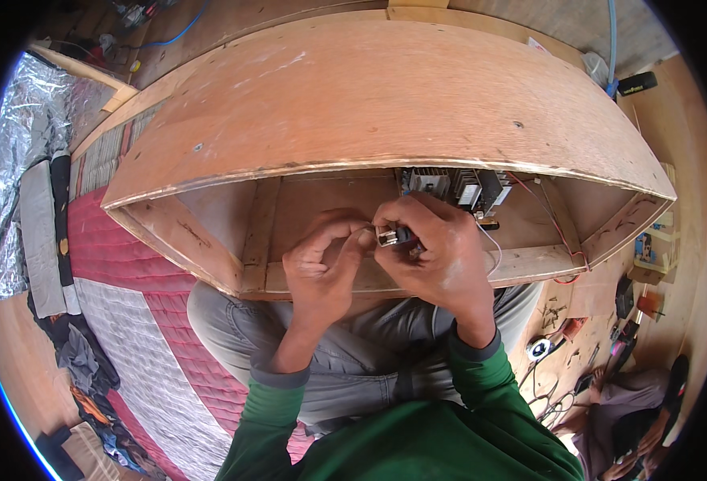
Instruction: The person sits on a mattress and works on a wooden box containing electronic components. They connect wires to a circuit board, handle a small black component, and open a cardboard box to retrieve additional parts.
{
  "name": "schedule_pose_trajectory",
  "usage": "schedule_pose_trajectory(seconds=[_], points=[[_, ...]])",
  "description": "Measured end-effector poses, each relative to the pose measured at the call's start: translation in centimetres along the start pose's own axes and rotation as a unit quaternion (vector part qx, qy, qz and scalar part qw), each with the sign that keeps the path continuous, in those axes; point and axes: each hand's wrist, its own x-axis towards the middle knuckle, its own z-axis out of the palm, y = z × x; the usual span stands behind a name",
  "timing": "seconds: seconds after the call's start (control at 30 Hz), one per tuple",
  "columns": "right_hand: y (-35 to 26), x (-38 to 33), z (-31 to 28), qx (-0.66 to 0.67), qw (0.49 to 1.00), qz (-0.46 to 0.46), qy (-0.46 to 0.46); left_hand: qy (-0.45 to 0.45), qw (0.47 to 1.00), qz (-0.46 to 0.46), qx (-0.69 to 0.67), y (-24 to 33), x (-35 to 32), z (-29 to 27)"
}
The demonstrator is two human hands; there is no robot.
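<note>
In front of my lap lies a long wooden box (pixel 353 96), its open side toward me. My right hand (pixel 442 260) is closed round a small dark object with a shiny metal end (pixel 388 238), perhaps a lighter; its kind is not certain. Close beside that metal end, the thumb and fingers of my left hand (pixel 321 260) pinch together. Whatever they hold is too small to make out. Behind my right hand, circuit boards with metal heat sinks (pixel 467 191) sit inside the box. A thin white wire (pixel 498 250) curves out beside that hand.
Red wires (pixel 558 228) run along the box's right inside. A red and grey quilt (pixel 129 276) spreads at left, near silver foil (pixel 18 144). Tools and a white tape roll (pixel 539 348) lie on the floor at right. Another person's hand (pixel 622 465) shows at lower right.
</note>
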Motion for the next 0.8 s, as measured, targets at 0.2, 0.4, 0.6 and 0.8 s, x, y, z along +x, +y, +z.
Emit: schedule_pose_trajectory(seconds=[0.2,0.4,0.6,0.8], points=[[0.3,0.5,-1.0,-0.022,0.989,0.043,0.142,0.021,0.994,-0.050,-0.095,0.3,-0.4,0.0],[-0.2,-0.1,-3.9,0.196,0.977,0.071,-0.034,0.034,0.994,-0.029,-0.102,-0.3,0.2,0.2],[-0.9,-0.6,-5.4,0.270,0.931,0.103,-0.221,0.033,0.984,-0.075,-0.155,0.5,-0.4,0.2],[0.2,-0.1,-4.5,0.202,0.967,0.122,-0.096,0.015,0.984,-0.083,-0.159,0.3,-0.7,0.4]])
